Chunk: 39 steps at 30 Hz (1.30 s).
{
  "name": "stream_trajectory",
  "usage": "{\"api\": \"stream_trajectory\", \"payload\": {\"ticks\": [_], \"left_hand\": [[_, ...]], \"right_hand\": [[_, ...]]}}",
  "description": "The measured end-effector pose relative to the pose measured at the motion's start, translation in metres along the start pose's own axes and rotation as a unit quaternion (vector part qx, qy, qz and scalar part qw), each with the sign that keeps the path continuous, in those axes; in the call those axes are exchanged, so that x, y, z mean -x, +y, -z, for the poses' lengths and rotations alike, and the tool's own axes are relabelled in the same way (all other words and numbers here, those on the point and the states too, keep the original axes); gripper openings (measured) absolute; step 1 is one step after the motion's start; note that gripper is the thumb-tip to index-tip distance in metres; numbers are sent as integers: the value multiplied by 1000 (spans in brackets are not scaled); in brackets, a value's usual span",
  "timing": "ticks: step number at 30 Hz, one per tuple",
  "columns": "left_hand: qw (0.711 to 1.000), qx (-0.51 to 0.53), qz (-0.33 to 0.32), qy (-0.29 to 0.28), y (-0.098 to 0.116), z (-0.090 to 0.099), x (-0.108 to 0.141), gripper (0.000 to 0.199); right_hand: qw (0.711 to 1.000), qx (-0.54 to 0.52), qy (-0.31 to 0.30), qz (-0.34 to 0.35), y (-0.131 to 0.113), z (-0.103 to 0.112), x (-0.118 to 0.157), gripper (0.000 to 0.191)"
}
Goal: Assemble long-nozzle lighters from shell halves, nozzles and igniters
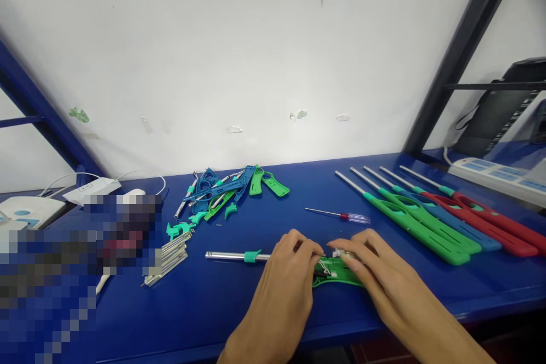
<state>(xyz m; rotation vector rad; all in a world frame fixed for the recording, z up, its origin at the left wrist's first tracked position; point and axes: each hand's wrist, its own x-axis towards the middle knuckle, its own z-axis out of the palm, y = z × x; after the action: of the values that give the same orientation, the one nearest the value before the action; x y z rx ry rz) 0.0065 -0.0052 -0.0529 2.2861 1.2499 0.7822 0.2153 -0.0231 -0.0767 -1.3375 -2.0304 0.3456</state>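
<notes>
Along the left end of the blue table (170,324), we observed a white unit with blue inlays (42,206) and, beside it, a white box (96,189). Right of these lay a stack of slim, translucent pieces (168,260), with several small teal parts (179,231) just beyond it. Farther back, near the wall (239,68), we noted a heap of blue and green shells (243,185) mixed with metal tubes (184,205), and two green pieces (276,183) at its right side. Nearer to us, a silver tube (219,256) bearing a teal collar (252,256) lay level and passed out of sight behind our left hand (290,278). The fingers of that hand were bent down over the left end of an open green half-shell (343,276); their contact was partly hidden, so we could not tell whether they gripped it or merely pressed. The half-shell lay near the table's front edge, between our two hands, with pale wires (325,266) exposed inside. Beyond it lay a screwdriver (356,218), its shaft pointing left. Our right hand (379,273) pinched a small clear piece (339,252) above the half-shell. Farther right, five long-nosed lighters (439,244) rested side by side, handles toward us: two green, one blue, two red. Behind them, we saw a white socket strip (495,176).
</notes>
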Motion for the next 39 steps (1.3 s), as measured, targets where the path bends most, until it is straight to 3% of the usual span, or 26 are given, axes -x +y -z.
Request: {"api": "stream_trajectory", "payload": {"ticks": [4, 13, 31, 39], "left_hand": [[999, -37, -25, 0, -3, -2, 1, 28], [999, -35, -28, -2, -3, -2, 4, 26], [998, -34, -46, 8, -6, -3, 3, 24], [995, -87, -51, -21, -5, -6, 3, 28]], "right_hand": [[998, 21, 47, 36, 2, -2, 0, 30], [997, 17, 65, 40, -2, -3, 0, 26], [998, 20, 45, 44, -1, -2, 2, 28], [997, 33, 35, 66, -1, -3, 3, 36]]}}
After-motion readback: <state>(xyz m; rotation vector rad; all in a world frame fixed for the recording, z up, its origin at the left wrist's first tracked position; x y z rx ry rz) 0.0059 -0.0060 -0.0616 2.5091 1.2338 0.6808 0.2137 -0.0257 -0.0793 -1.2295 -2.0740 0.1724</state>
